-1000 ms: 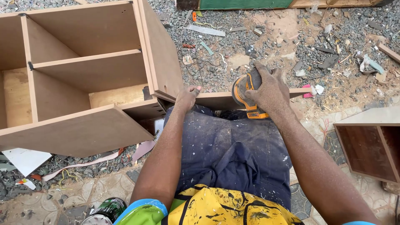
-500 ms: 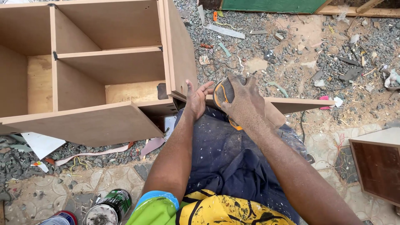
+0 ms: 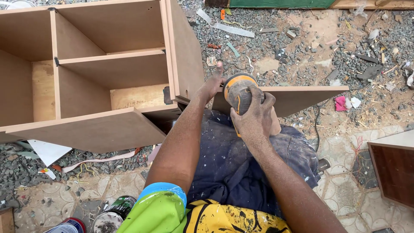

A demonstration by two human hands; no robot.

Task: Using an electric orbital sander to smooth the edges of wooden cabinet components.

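Gravel ground (image 3: pixel 276 47) bearing an open wooden cabinet (image 3: pixel 99 73) at 10 o'clock, a pale strip (image 3: pixel 233 29) at 12, pink rag (image 3: pixel 341 103) at 3; patterned paving (image 3: pixel 51 198) carrying cans (image 3: pixel 113 212) at 7.

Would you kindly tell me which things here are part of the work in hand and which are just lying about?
In hand:
right hand gripping the sander
left hand steadying the board

Lying about:
cabinet
cans
pink rag
dark panel
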